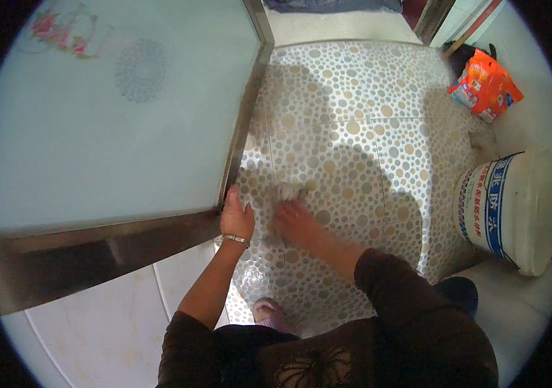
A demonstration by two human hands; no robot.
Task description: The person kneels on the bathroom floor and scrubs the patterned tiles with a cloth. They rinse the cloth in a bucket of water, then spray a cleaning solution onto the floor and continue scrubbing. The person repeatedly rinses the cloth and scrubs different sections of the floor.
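Observation:
My left hand (237,216), with a bracelet at its wrist, rests against the edge of a framed frosted-glass door (159,145), near the frame's lower corner. Its fingers point away from me and hold nothing that I can see. My right hand (298,220), blurred, reaches down over the tiled floor (344,165) to the right of the left one. A pale, crumpled cloth (291,190) lies at its fingertips, and the fingers appear closed on it. The cloth seems to touch the floor.
A white plastic bucket (504,208) with blue and red writing stands at the right wall. Beyond it are an orange plastic packet (487,85) and a wooden stick (472,31). A doorway sill (344,28) crosses the far end. My slippered foot (266,310) is near the bottom.

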